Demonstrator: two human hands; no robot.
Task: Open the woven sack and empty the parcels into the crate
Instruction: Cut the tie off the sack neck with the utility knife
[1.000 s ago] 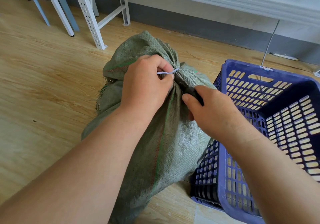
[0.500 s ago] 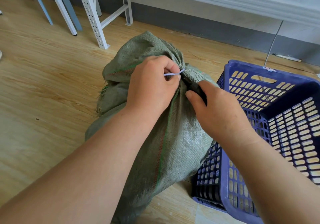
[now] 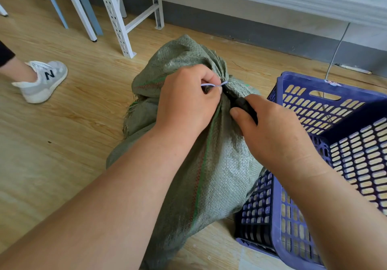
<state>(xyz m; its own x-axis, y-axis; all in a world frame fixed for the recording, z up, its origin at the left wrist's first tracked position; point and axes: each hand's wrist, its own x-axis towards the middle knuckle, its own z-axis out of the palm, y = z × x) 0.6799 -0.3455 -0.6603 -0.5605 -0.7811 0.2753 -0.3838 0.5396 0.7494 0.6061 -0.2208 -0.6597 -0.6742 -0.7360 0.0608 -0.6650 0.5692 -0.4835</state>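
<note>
A full green woven sack stands on the wooden floor, its neck bunched and bound by a thin white tie. My left hand pinches that tie at the neck. My right hand grips a black tool whose tip points at the tied neck; I cannot make out its blade. Right beside the sack, touching it, sits a blue slotted plastic crate, nothing visible inside. No parcels show; the sack hides them.
White perforated metal rack legs stand behind the sack near the grey skirting. Another person's foot in a grey sneaker is on the floor at the left. A thin cable hangs down behind the crate.
The other person's sneaker has come into view at the left. My right hand has drawn back slightly, showing more of the black tool. My left hand keeps its pinch on the tie.
</note>
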